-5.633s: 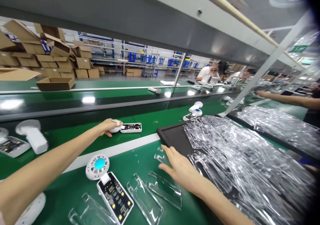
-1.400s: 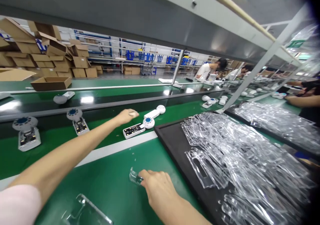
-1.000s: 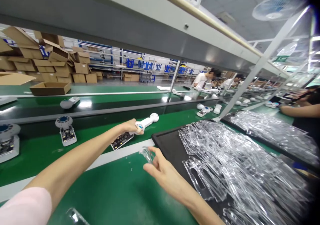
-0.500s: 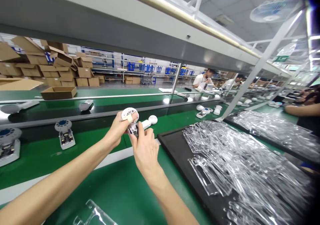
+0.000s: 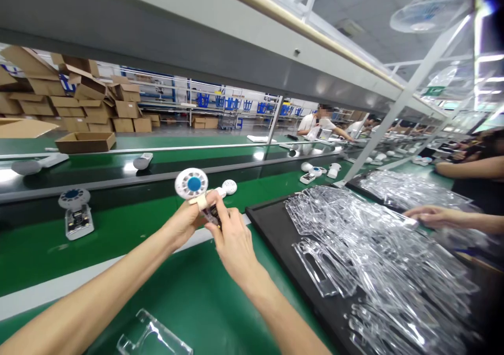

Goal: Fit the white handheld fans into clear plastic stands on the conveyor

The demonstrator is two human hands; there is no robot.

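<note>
My left hand (image 5: 188,219) is closed around a white handheld device (image 5: 191,183) with a round slotted head and a blue centre. A pale band or wrapping crosses a left finger beside the head. The device's body is open, with dark inner parts showing. My right hand (image 5: 236,239) pinches at this open body; its fingertips partly hide what they touch. Beyond my hands lies another white device (image 5: 229,187). Below, a clear plastic frame (image 5: 155,336) lies on the green bench (image 5: 220,302).
At right, a black tray (image 5: 275,223) carries a heap of clear plastic parts (image 5: 354,234); a co-worker's hand (image 5: 431,216) reaches over it. An open-bodied device (image 5: 79,221) lies at left on the green belt. An upright post (image 5: 394,108) and overhead beam (image 5: 236,45) frame the station.
The device's head has turned, showing its blue centre, and moved slightly left. A co-worker's hand has come in over the heap from the right. The devices on the left have shifted left in view.
</note>
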